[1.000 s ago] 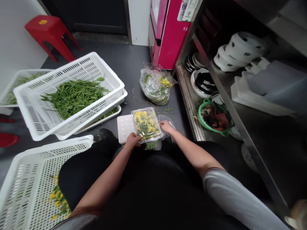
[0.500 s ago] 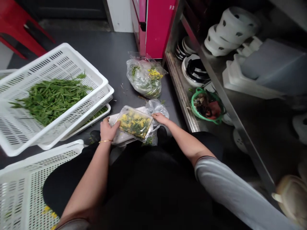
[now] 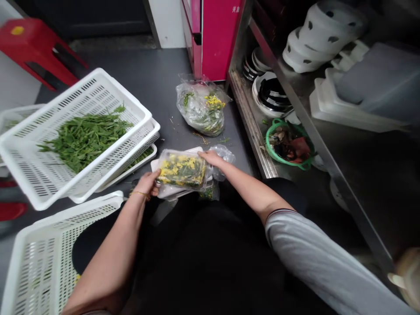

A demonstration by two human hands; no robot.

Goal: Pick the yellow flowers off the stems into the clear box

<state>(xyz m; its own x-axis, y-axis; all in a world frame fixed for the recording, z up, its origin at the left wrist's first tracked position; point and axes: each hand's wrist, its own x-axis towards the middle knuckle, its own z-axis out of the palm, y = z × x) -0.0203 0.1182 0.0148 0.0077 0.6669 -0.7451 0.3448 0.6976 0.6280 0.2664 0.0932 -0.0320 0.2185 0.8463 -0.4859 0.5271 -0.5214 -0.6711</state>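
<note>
A clear box of yellow flowers sits between the left grip, clamped on its left edge, and the right grip, apparently pinching its far right corner. A white basket holds green leaves.

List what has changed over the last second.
The clear plastic container of yellow-flowered greens moved left over the white perforated panel and turned long side across. The left hand shifted to its left end, the right hand to its far right corner. The filled plastic bag stayed put.
</note>
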